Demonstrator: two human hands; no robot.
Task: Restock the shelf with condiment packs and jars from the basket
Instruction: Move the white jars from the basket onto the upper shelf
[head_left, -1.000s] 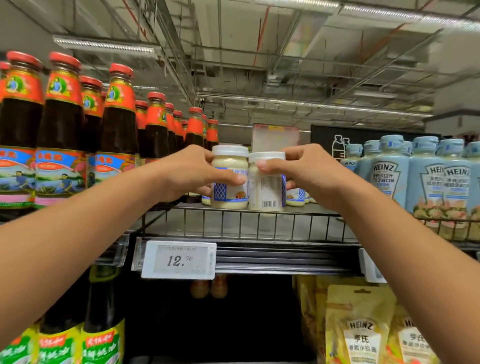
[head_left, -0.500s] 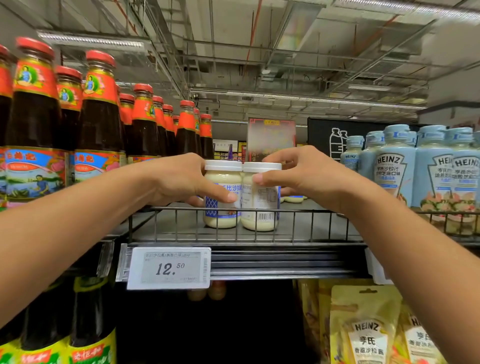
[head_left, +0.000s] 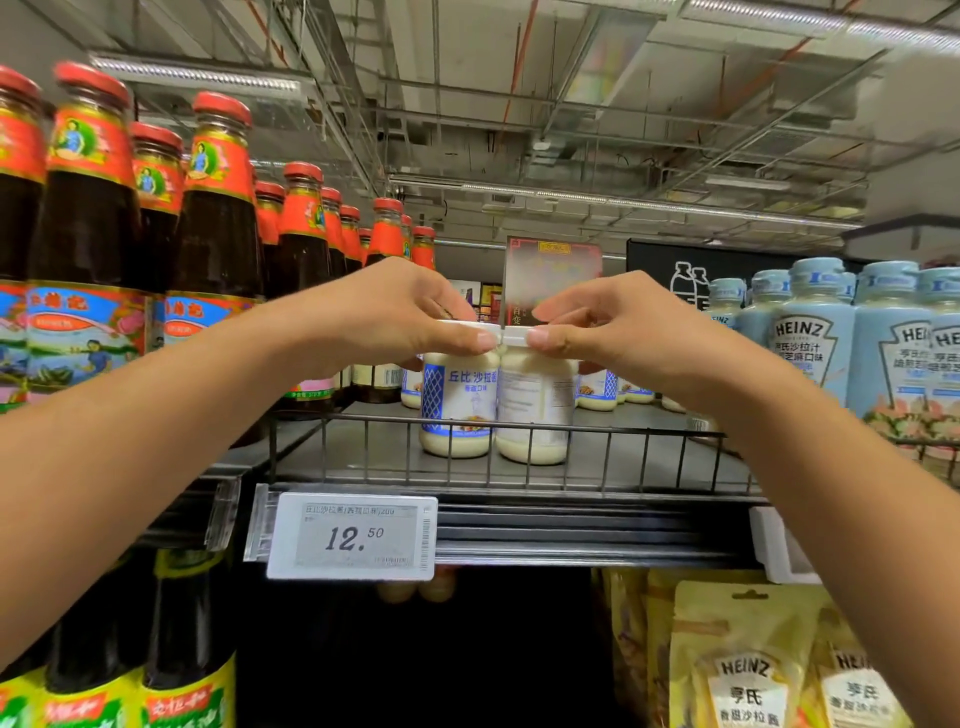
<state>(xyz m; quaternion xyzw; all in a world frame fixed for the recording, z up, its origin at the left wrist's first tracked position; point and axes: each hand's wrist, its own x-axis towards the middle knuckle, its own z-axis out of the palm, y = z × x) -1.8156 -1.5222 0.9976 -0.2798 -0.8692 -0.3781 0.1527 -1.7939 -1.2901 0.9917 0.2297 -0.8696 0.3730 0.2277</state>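
A grey wire-fronted shelf (head_left: 374, 452) stands under a ceiling (head_left: 571, 78) of exposed pipes. The left jar (head_left: 457, 400) and the right jar (head_left: 535, 410) stand upright, touching, just behind the shelf's front edge. The left hand (head_left: 384, 317) pinches the left jar's lid; the right hand (head_left: 623, 327) pinches the right jar's lid. The price tag (head_left: 353, 535) on the front edge reads 12.50. Blue bottles (head_left: 810, 343) at the right end and yellow pouches (head_left: 743, 670) below read HEINZ.

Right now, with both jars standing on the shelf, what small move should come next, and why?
Probably the right hand, pinching the lid of the right jar, turns it: its plain back panel faces out, while the left jar shows its blue front label.
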